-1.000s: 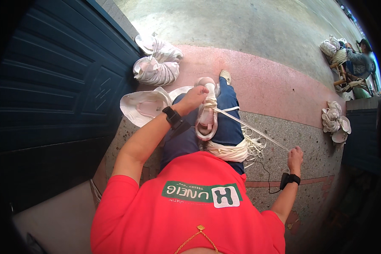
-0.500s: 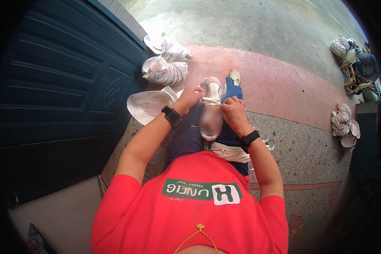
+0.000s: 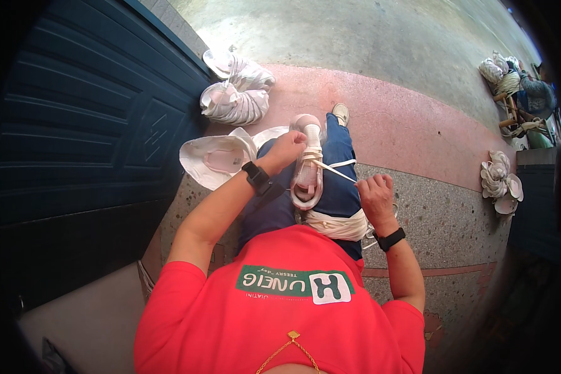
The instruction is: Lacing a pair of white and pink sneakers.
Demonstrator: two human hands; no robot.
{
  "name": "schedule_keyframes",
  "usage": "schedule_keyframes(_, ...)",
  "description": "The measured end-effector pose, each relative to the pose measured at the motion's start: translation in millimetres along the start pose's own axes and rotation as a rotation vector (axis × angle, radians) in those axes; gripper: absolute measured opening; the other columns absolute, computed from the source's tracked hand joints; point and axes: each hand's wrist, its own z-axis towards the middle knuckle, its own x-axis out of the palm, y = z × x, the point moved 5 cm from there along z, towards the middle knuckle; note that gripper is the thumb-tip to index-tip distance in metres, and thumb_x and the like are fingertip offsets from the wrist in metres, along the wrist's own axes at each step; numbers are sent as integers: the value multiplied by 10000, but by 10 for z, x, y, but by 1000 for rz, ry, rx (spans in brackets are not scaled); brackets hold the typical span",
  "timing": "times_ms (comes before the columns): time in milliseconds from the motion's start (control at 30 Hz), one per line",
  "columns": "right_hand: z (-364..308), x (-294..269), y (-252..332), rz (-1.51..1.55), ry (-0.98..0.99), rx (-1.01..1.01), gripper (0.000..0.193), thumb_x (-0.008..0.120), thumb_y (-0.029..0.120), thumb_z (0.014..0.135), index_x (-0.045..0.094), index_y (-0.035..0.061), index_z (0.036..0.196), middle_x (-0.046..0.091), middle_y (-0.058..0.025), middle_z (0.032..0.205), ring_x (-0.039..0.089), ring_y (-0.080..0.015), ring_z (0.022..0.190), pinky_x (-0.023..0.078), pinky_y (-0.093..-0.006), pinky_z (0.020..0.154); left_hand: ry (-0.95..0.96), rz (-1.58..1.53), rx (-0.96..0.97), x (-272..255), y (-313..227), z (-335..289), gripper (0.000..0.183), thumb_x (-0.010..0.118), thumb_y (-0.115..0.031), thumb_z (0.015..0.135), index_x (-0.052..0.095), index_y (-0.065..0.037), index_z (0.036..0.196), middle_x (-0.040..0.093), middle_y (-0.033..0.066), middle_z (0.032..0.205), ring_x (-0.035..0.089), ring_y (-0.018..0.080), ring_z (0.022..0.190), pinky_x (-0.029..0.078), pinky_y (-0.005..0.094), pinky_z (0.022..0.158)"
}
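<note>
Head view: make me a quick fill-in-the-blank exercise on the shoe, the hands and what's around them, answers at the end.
The right hand, holding a lace, is to the ____ of the shoe.
The shoe's toe points ____ from the person's shirt.
The band on the wrist of the left hand is coloured ____.
The shirt is coloured ____.

Missing words: right; away; black; red.
</note>
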Motion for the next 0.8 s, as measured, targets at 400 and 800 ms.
schedule_keyframes(400, -377, 225, -219, -15, -5, 125, 157, 659, 127, 930, 688, 126, 1084, 611, -19, 636, 632, -205, 622, 500, -468, 905, -79, 647, 254, 77, 70, -560, 312, 771, -200, 831, 618, -56, 1063, 667, 156, 902, 619, 403, 987, 536, 510, 818)
schedule_keyframes(800, -272, 39, -361, 21, -120, 314, 229, 651, 81, 917, 694, 94, 1142, 632, -70, 671, 653, -256, 656, 495, -474, 912, -103, 701, 438, 99, 81, -623, 258, 675, -150, 876, 643, -60, 1116, 693, 170, 968, 638, 404, 936, 537, 524, 827)
